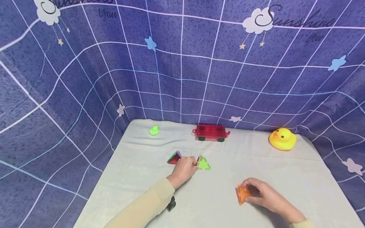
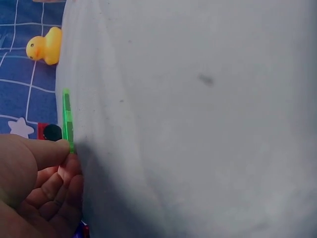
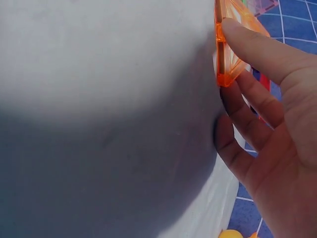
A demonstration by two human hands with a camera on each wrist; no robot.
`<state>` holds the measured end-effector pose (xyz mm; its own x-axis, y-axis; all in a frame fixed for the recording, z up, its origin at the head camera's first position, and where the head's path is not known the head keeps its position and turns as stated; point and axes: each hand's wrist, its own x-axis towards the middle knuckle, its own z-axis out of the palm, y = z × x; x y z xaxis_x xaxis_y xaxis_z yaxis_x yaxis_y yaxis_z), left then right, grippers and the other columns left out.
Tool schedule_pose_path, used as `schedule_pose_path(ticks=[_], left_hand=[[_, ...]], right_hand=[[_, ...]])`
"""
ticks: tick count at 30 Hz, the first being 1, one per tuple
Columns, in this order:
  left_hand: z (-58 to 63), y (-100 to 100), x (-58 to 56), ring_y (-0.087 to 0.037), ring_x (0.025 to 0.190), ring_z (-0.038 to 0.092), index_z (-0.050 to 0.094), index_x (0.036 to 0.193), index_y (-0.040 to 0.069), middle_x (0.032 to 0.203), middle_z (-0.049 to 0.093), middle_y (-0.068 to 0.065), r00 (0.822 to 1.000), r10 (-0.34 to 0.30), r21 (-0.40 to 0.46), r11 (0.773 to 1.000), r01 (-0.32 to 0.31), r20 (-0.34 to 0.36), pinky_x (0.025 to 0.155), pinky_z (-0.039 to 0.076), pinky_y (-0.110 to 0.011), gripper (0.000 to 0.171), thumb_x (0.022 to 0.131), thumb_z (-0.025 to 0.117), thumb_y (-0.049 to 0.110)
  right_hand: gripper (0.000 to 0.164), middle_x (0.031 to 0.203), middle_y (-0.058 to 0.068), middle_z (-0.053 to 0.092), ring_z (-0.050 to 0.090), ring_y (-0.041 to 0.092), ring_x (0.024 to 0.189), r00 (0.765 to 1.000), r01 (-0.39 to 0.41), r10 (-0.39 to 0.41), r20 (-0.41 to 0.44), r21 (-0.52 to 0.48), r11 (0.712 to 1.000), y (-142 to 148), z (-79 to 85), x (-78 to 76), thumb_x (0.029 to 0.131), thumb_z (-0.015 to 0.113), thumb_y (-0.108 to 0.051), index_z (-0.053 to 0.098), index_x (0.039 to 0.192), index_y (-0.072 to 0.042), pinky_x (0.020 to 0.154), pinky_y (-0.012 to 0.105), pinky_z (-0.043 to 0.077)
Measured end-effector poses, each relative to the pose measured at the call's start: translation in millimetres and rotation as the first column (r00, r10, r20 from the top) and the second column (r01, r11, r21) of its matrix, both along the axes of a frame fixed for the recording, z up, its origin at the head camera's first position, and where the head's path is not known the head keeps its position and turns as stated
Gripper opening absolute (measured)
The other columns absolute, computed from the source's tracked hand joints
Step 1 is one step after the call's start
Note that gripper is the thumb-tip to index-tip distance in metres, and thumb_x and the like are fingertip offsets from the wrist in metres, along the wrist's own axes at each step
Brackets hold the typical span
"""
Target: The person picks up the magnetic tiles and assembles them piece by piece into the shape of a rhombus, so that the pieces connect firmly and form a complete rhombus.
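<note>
A wrinkled pale-grey cloth (image 1: 211, 209) covers the table, with purple-blue grid-patterned fabric (image 1: 182, 79) hanging behind and at the sides. From the table's middle, a translucent red plastic cart (image 1: 211, 133) stands at twelve o'clock, a yellow toy duck (image 1: 282, 140) at two and a small green toy duck (image 1: 154, 130) at ten. The left forearm slants toward two o'clock; the left hand (image 1: 183, 171) pinches a translucent lime-green triangular tile (image 1: 203, 164), apex toward twelve, base running nine to three. A red, green and purple triangular tile group (image 1: 174, 159) lies just beside that hand, at ten. The right hand (image 1: 263, 193), pointing toward ten, grips a translucent orange triangular plastic piece (image 1: 242, 194) between thumb and fingers, its long edge running roughly twelve to six.
</note>
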<state>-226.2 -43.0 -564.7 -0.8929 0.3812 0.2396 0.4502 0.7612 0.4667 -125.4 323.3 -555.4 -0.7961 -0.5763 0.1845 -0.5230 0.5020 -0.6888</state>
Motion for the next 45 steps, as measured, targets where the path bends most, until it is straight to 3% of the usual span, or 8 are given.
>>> schedule_pose_path(ticks=[6, 11, 15, 22, 33, 40, 45], left_hand=[[-0.3, 0, 0.4, -0.011, 0.062, 0.052, 0.059, 0.07, 0.02, 0.065, 0.057, 0.01, 1.0, 0.0, 0.0, 1.0, 0.0, -0.01, 0.063, 0.048, -0.031, 0.029, 0.085, 0.082, 0.01], [-1.4, 0, 0.0, -0.012, 0.064, 0.057, 0.061, 0.071, 0.019, 0.067, 0.06, 0.008, 1.0, -0.001, 0.0, 1.0, 0.001, -0.018, 0.065, 0.05, -0.032, 0.027, 0.085, 0.082, 0.01], [-2.3, 0, -0.3, -0.011, 0.064, 0.056, 0.061, 0.071, 0.018, 0.067, 0.06, 0.008, 1.0, -0.002, -0.007, 1.0, 0.002, -0.01, 0.065, 0.05, -0.032, 0.027, 0.086, 0.082, 0.01], [2.0, 0, 0.0, -0.011, 0.062, 0.049, 0.057, 0.069, 0.02, 0.064, 0.052, 0.01, 1.0, 0.0, -0.017, 1.0, 0.0, 0.013, 0.064, 0.046, -0.03, 0.03, 0.086, 0.081, 0.01], [4.4, 0, -1.4, -0.011, 0.061, 0.047, 0.056, 0.067, 0.019, 0.062, 0.05, 0.01, 1.0, -0.007, -0.016, 1.0, 0.007, 0.01, 0.061, 0.044, -0.029, 0.033, 0.086, 0.081, 0.01], [6.1, 1, -0.1, -0.012, 0.061, 0.046, 0.054, 0.065, 0.019, 0.06, 0.048, 0.011, 1.0, -0.001, -0.004, 1.0, 0.001, 0.022, 0.061, 0.044, -0.028, 0.037, 0.086, 0.082, 0.01], [7.4, 1, 1.4, -0.012, 0.06, 0.041, 0.051, 0.063, 0.018, 0.058, 0.042, 0.01, 1.0, 0.0, 0.007, 1.0, 0.0, 0.02, 0.06, 0.041, -0.027, 0.04, 0.086, 0.083, 0.009]], right_hand=[[0.035, 0.109, -0.004, 0.068, 0.065, 0.013, 0.093, 0.999, -0.014, 0.014, 0.031, 0.001, 1.0, 4, 1.9, -2.1, 0.09, 0.082, -0.012, 0.064, 0.12, -0.015, 0.077, 0.03, 0.055], [0.032, 0.111, -0.006, 0.071, 0.066, 0.008, 0.097, 1.0, 0.016, -0.015, -0.022, 0.06, 0.998, 6, 2.0, -4.7, 0.092, 0.08, -0.011, 0.071, 0.122, -0.011, 0.08, 0.029, 0.056], [0.022, 0.107, -0.009, 0.071, 0.066, 0.006, 0.097, 0.999, 0.045, -0.043, -0.024, 0.095, 0.994, 4, 2.4, -8.7, 0.093, 0.079, -0.012, 0.074, 0.115, -0.014, 0.08, 0.029, 0.056], [0.012, 0.099, -0.009, 0.07, 0.065, 0.005, 0.088, 0.992, 0.119, -0.116, -0.058, 0.061, 0.991, -5, 5.9, -16.5, 0.094, 0.078, -0.009, 0.072, 0.101, -0.016, 0.072, 0.028, 0.055], [0.023, 0.071, -0.017, 0.051, 0.045, 0.0, 0.062, 0.93, 0.339, -0.317, -0.186, 0.1, 0.936, -40, 6.2, -32.7, 0.089, 0.082, -0.007, 0.064, 0.086, -0.021, 0.057, 0.025, 0.04], [0.023, 0.071, -0.018, 0.057, 0.05, 0.0, 0.062, 0.883, 0.426, -0.391, -0.26, 0.093, 0.9, -66, 5.2, -45.9, 0.085, 0.085, -0.007, 0.066, 0.082, -0.021, 0.06, 0.029, 0.045], [0.021, 0.068, -0.015, 0.058, 0.05, 0.003, 0.061, 0.865, 0.463, -0.429, -0.259, 0.088, 0.882, -84, 5.2, -54.1, 0.084, 0.085, -0.007, 0.067, 0.081, -0.017, 0.06, 0.032, 0.046]])
